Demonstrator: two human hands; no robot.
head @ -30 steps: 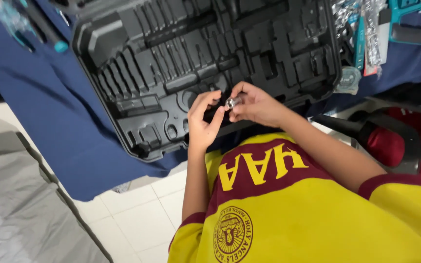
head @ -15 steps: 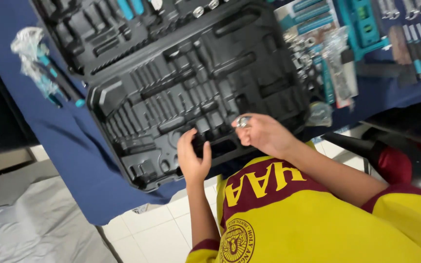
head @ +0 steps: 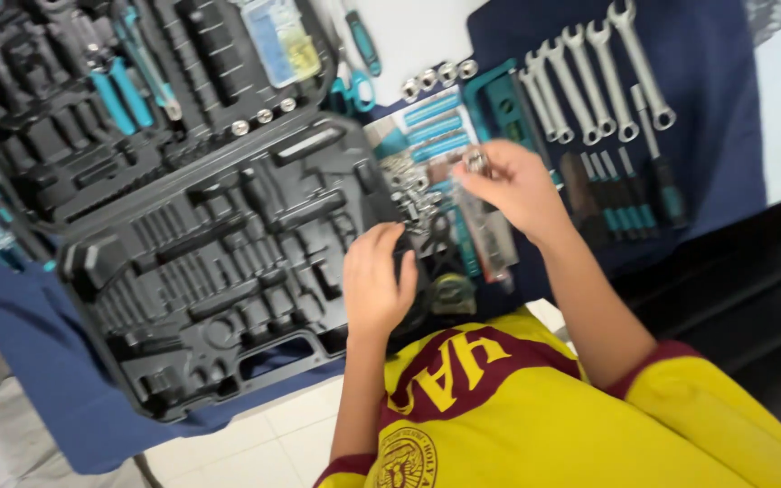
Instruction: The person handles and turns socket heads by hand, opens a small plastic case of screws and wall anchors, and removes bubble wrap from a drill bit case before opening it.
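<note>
Here, in the head view, the right hand [head: 519,185] pinches a small metal socket [head: 475,161] above the loose tools on the blue-covered tabletop [head: 716,136], beside the wrenches [head: 594,77]. The left hand [head: 377,280] rests, fingers curled, on the open black tool case [head: 210,271] at its near right edge.

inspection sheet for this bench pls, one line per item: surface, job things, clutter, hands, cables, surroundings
Surface: blue cloth over a table, white top showing at the far side.
Job's things: small silver socket pinched in the right hand; open black tool case, near half mostly bare slots, far half holding teal-handled tools.
Clutter: row of wrenches, teal-handled screwdrivers, loose sockets, scissors, clear parts box.
Hands: right hand raised over the loose bits; left hand at the case's near right edge; whether it grips anything cannot be told.
Cables: nothing seen.
Surroundings: white tiled floor below; dark area at right.
</note>
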